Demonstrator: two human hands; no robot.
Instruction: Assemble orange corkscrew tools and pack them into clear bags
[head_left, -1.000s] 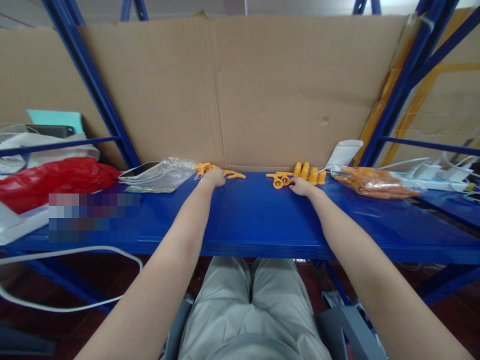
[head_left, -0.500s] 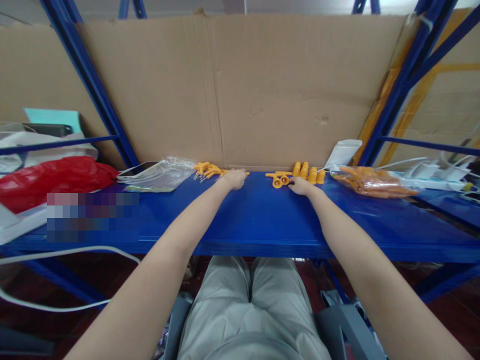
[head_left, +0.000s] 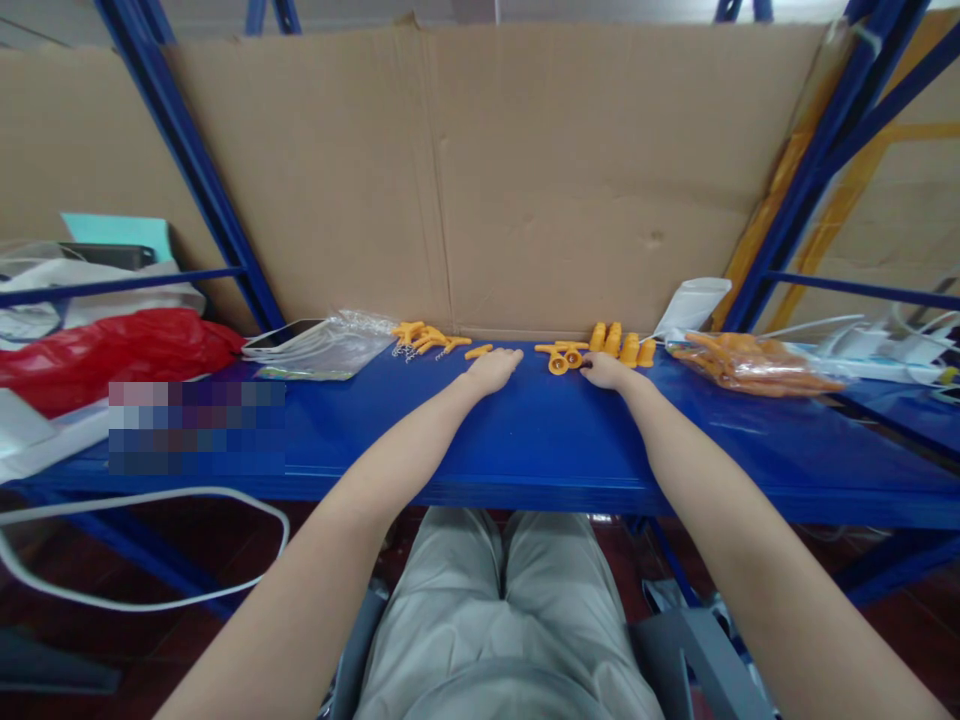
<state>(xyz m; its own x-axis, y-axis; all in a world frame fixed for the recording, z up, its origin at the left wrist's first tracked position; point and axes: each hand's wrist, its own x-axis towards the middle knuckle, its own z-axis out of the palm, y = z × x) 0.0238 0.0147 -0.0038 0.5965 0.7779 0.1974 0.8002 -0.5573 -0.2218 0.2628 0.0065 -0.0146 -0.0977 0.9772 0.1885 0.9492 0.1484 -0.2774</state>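
Orange plastic cone-shaped pieces (head_left: 557, 363) lie beside our right hand (head_left: 601, 371), whose grip we cannot tell. Our left hand (head_left: 496, 370) has fingers extended; we do best touching lightly.

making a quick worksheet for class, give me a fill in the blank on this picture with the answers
The tabletop beneath the left hand and right hand is coloured ____.
The hand nearer the upright orange pieces is the ____ one.
The tall brown sheet behind the tabletop is made of ____.
The red bundle lies on the person's ____ side.

Missing words: blue; right; cardboard; left
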